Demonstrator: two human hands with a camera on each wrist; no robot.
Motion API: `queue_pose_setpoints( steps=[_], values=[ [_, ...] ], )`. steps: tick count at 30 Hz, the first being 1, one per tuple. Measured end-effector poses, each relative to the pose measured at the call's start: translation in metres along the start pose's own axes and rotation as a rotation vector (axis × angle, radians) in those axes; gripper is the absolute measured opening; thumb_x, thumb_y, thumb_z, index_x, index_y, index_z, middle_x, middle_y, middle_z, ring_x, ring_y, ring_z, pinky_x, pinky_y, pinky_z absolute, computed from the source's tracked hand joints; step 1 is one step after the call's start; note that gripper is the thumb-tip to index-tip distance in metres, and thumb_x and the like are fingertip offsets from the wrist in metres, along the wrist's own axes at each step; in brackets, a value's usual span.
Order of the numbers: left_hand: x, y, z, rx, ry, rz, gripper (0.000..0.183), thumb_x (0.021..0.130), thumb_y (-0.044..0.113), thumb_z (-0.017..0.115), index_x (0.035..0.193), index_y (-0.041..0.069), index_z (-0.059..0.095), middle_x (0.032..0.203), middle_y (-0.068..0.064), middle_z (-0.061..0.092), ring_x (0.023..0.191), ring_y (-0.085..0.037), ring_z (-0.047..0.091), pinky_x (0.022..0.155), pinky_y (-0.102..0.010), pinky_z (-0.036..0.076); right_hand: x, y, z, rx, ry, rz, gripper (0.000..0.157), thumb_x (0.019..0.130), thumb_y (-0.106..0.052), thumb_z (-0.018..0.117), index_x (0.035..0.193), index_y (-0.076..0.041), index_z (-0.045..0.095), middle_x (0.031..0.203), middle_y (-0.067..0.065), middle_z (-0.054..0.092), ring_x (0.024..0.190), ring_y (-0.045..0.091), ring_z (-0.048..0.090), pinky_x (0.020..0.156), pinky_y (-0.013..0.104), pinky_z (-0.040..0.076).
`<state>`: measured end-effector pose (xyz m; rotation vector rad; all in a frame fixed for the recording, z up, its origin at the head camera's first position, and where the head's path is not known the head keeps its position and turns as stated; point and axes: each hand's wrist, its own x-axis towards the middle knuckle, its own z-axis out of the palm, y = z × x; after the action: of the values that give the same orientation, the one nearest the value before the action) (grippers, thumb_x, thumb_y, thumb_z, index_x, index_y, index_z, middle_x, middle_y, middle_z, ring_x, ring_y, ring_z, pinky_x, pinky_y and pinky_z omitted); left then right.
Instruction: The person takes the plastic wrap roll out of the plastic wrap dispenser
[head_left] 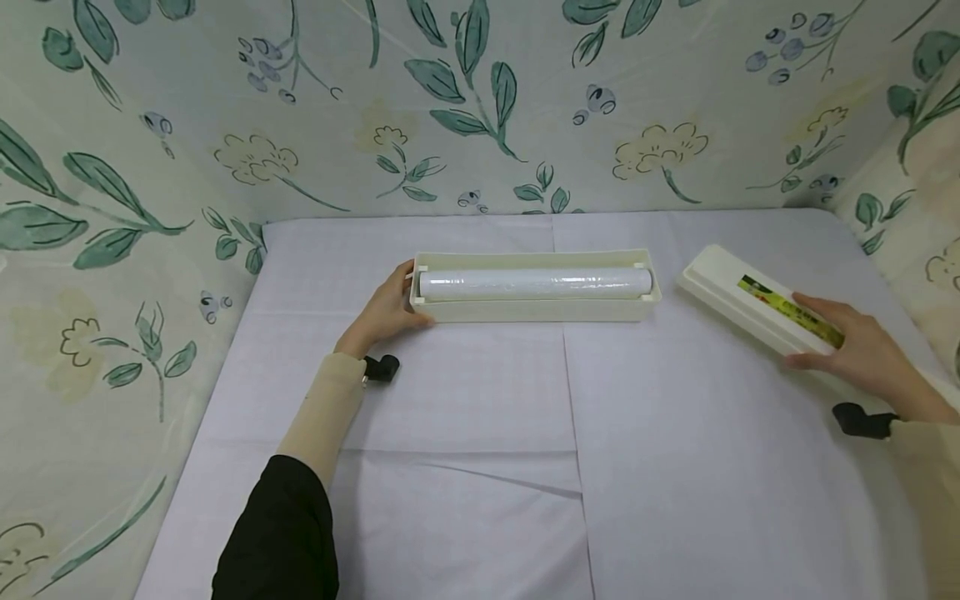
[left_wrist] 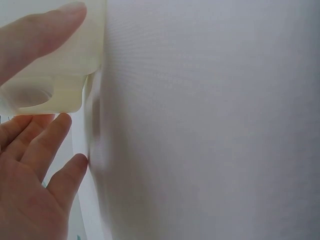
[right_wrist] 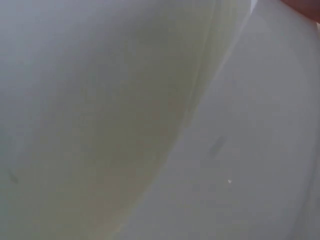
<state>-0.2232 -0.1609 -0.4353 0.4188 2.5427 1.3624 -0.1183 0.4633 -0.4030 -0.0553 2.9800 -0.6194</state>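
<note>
A long cream plastic-wrap dispenser box (head_left: 536, 312) sits uncovered, with a shiny white roll of plastic wrap (head_left: 534, 284) lying inside. My left hand (head_left: 386, 307) holds its left end, the thumb on the near wall and the fingers round the far side. In the left wrist view the thumb (left_wrist: 47, 35) lies on the box's wall (left_wrist: 75, 60), and fingertips meet its other edge. To the right, my right hand (head_left: 862, 346) grips the near right end of the box's lid (head_left: 727, 292), which lies slanted and carries a yellow-green label (head_left: 787, 309).
A white cloth (head_left: 465, 517) with fold lines covers the table. Leaf-and-flower printed fabric (head_left: 495, 125) rises behind and along both sides. Small black wrist cameras (head_left: 382, 368) show at both cuffs. The right wrist view is mostly a close, blurred pale surface (right_wrist: 240, 150).
</note>
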Motion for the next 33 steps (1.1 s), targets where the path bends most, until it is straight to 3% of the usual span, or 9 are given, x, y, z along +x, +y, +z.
queue_pose_setpoints(
  steps=[21,33],
  values=[
    [0.000,-0.001,0.001,0.002,0.012,0.006,0.106,0.070,0.005,0.085,0.151,0.005,0.016,0.152,-0.016,0.027,0.137,-0.030,0.031,0.113,-0.042,0.021,-0.002,0.010,0.018,0.016,-0.009,-0.006,0.109,0.073,-0.029,0.084,0.152,-0.004,0.014,0.147,0.039,0.014,0.130,0.060,0.013,0.091,0.074,0.020],
    [0.000,0.000,0.000,-0.008,-0.001,-0.001,0.107,0.070,0.004,0.084,0.151,0.005,0.015,0.153,-0.016,0.025,0.138,-0.031,0.030,0.113,-0.041,0.020,-0.002,0.011,0.022,-0.019,0.005,-0.045,0.110,0.072,-0.032,0.084,0.152,-0.005,0.015,0.144,0.040,0.018,0.118,0.065,0.026,0.080,0.069,0.027]
  ],
)
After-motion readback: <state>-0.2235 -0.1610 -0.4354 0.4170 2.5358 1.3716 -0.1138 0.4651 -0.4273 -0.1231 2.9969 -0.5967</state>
